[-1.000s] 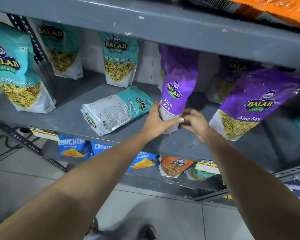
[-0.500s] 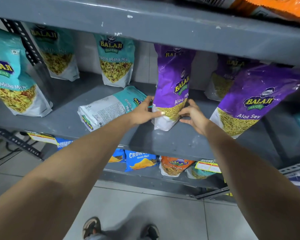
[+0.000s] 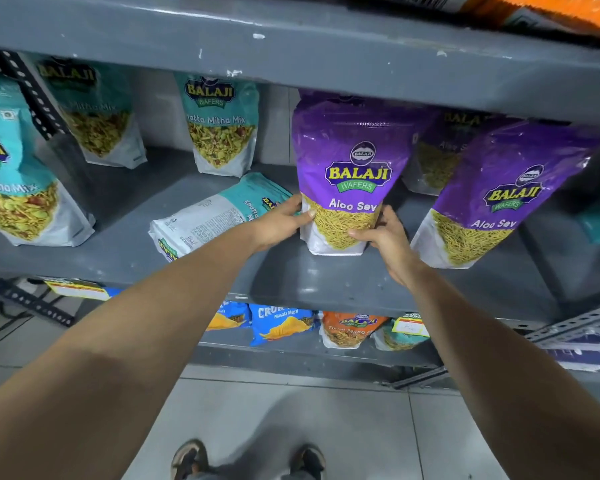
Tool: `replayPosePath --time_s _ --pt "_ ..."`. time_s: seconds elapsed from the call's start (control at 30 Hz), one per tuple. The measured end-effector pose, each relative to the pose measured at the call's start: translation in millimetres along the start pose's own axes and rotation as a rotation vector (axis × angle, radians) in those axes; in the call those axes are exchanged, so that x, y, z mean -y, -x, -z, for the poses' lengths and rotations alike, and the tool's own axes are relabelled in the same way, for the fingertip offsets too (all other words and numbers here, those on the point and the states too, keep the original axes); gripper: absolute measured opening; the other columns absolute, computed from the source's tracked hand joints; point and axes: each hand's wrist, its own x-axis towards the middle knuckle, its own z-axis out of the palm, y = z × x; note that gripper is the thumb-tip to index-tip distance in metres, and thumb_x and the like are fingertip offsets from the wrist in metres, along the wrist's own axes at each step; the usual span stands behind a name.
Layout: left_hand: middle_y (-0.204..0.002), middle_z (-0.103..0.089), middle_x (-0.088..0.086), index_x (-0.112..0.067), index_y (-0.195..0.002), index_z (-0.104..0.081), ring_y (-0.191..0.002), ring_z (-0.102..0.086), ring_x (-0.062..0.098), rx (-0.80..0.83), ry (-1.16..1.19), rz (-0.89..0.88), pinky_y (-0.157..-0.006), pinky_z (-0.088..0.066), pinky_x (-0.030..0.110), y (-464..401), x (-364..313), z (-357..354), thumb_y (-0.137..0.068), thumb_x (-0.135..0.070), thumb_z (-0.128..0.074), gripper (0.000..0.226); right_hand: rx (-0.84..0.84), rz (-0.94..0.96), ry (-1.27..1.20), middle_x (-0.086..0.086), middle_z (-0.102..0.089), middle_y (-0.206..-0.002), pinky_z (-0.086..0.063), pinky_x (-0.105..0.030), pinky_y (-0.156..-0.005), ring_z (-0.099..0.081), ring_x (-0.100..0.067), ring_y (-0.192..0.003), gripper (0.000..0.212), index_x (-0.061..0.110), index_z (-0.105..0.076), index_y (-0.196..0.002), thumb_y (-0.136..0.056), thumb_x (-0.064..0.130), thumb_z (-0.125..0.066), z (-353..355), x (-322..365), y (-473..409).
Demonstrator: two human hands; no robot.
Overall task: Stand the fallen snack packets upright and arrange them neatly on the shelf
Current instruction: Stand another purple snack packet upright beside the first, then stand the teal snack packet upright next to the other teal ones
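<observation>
A purple Aloo Sev packet (image 3: 347, 161) stands upright on the grey shelf (image 3: 291, 275), front facing me. My left hand (image 3: 279, 221) grips its lower left side and my right hand (image 3: 383, 232) grips its lower right side. Just left of it a teal Khatta Mitha Mix packet (image 3: 219, 216) lies flat on its face, back panel up, partly under my left wrist. Another purple Aloo Sev packet (image 3: 496, 195) leans to the right of my hands.
Upright teal packets stand at the far left (image 3: 18, 188), back left (image 3: 94, 123) and back centre (image 3: 220, 129). A third purple packet (image 3: 437, 157) stands behind. The upper shelf edge (image 3: 326, 60) hangs close above. A lower shelf holds blue and orange packets (image 3: 281, 323).
The purple packet between my hands has been turned from side-on to front-facing and now stands upright, set a little further back on the shelf. Both hands stayed on its lower sides.
</observation>
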Motion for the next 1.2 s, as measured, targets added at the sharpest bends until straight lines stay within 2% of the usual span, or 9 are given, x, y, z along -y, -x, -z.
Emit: replayPosePath --time_s 0.07,0.2,0.37,0.5,0.67,0.8,0.87,0.97,1.2 --pt "-0.146 -0.05 0.001 -0.017 -0.144 -0.038 -0.125 -0.051 0.01 0.024 0.034 0.029 -0.091 -0.05 0.016 0 -3 1 -0.102 -0.021 -0.046 0.042 -0.011 0.004 -0.015 -0.008 -0.068 -0.118 -0.053 -0.039 -0.095 -0.066 -0.024 -0.109 0.068 0.019 -0.055 -0.115 -0.055 0.018 -0.087 0 -4 4" --pt "-0.131 -0.059 0.004 -0.013 -0.134 -0.049 -0.117 -0.057 0.014 0.013 -0.068 0.018 -0.097 -0.047 0.027 1 -10 5 -0.1 -0.019 -0.051 0.034 -0.013 0.001 -0.02 -0.003 -0.072 -0.115 -0.051 -0.039 -0.098 -0.067 -0.02 -0.109 0.059 0.014 -0.054 -0.12 -0.068 0.009 -0.081 -3 0 10" --pt "-0.122 -0.068 0.014 -0.011 -0.122 -0.061 -0.116 -0.063 0.032 -0.35 -0.637 -0.097 -0.105 -0.045 0.043 12 -13 46 -0.082 -0.023 -0.068 0.042 -0.224 -0.003 -0.169 -0.002 -0.062 -0.113 -0.052 -0.03 -0.088 -0.063 -0.015 -0.103 0.066 0.018 -0.05 -0.122 -0.066 0.001 -0.081 -15 -5 19" --pt "-0.141 -0.052 0.008 -0.025 -0.135 -0.051 -0.133 -0.047 0.031 -0.388 -1.201 0.149 -0.118 -0.011 0.063 45 -11 89 -0.083 -0.046 -0.064 0.057 -0.639 0.056 -0.338 0.01 -0.057 -0.081 -0.046 -0.017 -0.069 -0.057 0.005 -0.068 0.037 0.015 -0.055 -0.095 -0.071 -0.008 -0.073 -44 -11 40" --pt "-0.166 0.004 0.004 -0.047 -0.15 -0.01 -0.15 0.0 0.043 -0.134 -1.134 0.382 -0.114 -0.008 0.068 69 3 110 -0.064 -0.08 -0.064 0.107 -0.553 0.067 -0.211 0.01 -0.061 -0.051 -0.044 -0.017 -0.057 -0.054 -0.002 -0.053 0.03 0.018 -0.066 -0.06 -0.071 -0.008 -0.058 -110 -25 57" --pt "-0.151 -0.043 0.002 -0.027 -0.147 -0.035 -0.136 -0.045 0.028 -0.372 -0.627 0.284 -0.108 -0.042 0.039 63 3 144 -0.07 -0.065 -0.073 0.094 -0.153 -0.205 -0.22 -0.019 -0.068 -0.082 -0.058 -0.021 -0.058 -0.065 -0.027 -0.073 0.007 0.004 -0.067 -0.088 -0.089 0.001 -0.061 -181 -13 60" --pt "-0.135 -0.053 -0.005 -0.017 -0.142 -0.043 -0.118 -0.057 0.021 -0.367 -0.447 0.351 -0.087 -0.052 0.031 64 7 170 -0.064 -0.062 -0.079 0.096 -0.045 -0.335 -0.263 -0.021 -0.066 -0.095 -0.059 -0.022 -0.064 -0.067 -0.029 -0.087 0.026 0.003 -0.061 -0.103 -0.088 0.024 -0.068 -206 -7 55" --pt "-0.124 -0.06 0.0 -0.009 -0.123 -0.059 -0.108 -0.062 0.023 -0.349 -0.29 0.441 -0.09 -0.052 0.034 76 22 178 -0.066 -0.06 -0.079 0.079 0.024 -0.363 -0.242 -0.013 -0.072 -0.106 -0.061 -0.029 -0.073 -0.071 -0.026 -0.097 0.044 0.012 -0.064 -0.105 -0.078 0.044 -0.075 -223 -2 43" --pt "-0.068 -0.069 -0.006 -0.019 -0.074 -0.072 -0.065 -0.065 0.015 -0.634 -0.215 0.076 -0.061 -0.049 0.025 96 39 164 -0.067 -0.049 -0.082 0.032 -0.002 -0.134 -0.163 -0.003 -0.074 -0.106 -0.06 -0.031 -0.076 -0.071 -0.015 -0.091 0.015 0.019 -0.068 -0.097 -0.084 0.012 -0.072 -233 10 42"
